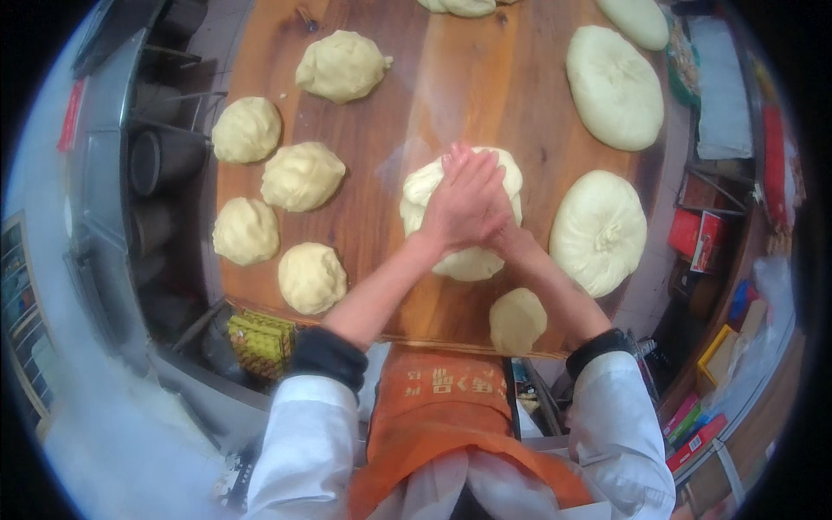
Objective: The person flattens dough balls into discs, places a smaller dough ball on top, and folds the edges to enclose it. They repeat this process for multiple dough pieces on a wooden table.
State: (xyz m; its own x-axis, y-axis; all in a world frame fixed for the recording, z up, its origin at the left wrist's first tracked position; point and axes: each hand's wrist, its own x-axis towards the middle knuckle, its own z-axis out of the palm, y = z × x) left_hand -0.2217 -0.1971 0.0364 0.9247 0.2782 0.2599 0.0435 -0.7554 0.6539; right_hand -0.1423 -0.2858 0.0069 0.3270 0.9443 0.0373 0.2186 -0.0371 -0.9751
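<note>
A pale lump of dough (471, 265) lies on the wooden table (377, 260) in front of me, its top and sides folded. My left hand (465, 201) lies across the other hand, fingers extended, over the dough. Beneath and beside it is my right hand (502, 224), mostly covered, so its fingers are hard to make out. Both arms reach forward from the table's near edge. Just right of my hands rests a flattened round of dough (598, 234) with a gathered centre. A small flat disc of dough (518, 322) lies near the front edge, below my right forearm.
Several yellowish dough lumps (303, 177) sit on the table's left side. Another large dough round (614, 88) lies at the back right. A stack of egg trays (262, 341) stands below the front left corner. Shelving with boxes (705, 240) runs along the right, and metal equipment (104, 162) along the left.
</note>
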